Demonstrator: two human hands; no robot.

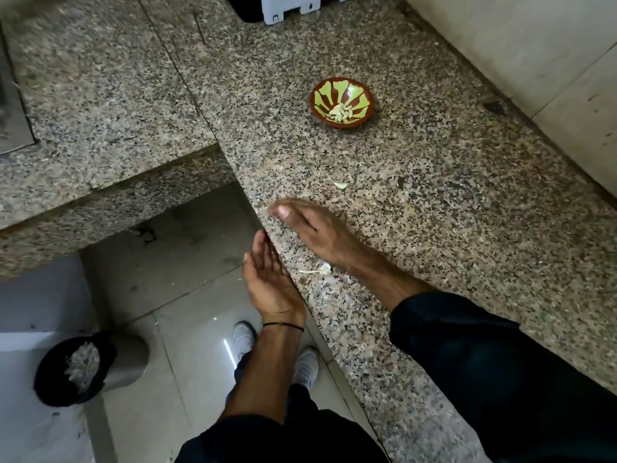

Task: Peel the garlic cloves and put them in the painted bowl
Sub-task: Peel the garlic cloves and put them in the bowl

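Both hands open, right hand (310, 232) flat on the desk (434, 212) by the skins (322, 269), left hand (267, 282) cupped at its edge; peeled cloves (340, 111) sit in the painted bowl (320, 95), looks nearly done

A speckled granite counter (434, 228) is seen below a tiled wall (534, 45); a steel bin (128, 359) lined in black is stood on the pale floor tiles (187, 282).

Post: head camera, worn by the person, the only view.
Facing: forward and steeply down at the worktop (434, 228) carrying the painted bowl (342, 102).
Nearness: close above left hand (267, 282) and right hand (310, 228), both on the near side of the painted bowl.
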